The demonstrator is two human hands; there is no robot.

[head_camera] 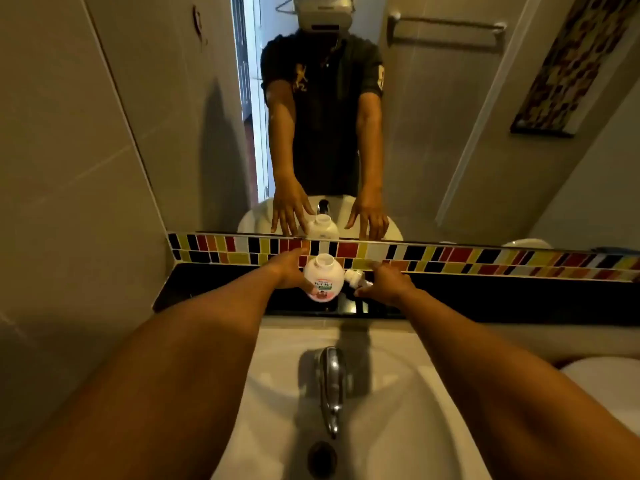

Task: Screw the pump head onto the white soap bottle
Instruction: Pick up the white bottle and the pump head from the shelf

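Note:
The white soap bottle (323, 277) stands upright on the black ledge (214, 282) behind the sink, its neck uncapped and its label facing me. My left hand (287, 271) is cupped against the bottle's left side with fingers apart, thumb low in front of the label. The white pump head (354, 274) lies on its side on the ledge just right of the bottle. My right hand (386, 284) reaches around it from the right, with spread thumb and forefinger on either side of it. Whether they touch it I cannot tell.
A chrome tap (330, 379) rises over the white sink (433, 393) below my arms. A strip of coloured tiles (485, 259) and a mirror (450, 150) back the ledge. The mirror shows a person and both spread hands. A tiled wall (69, 168) closes the left.

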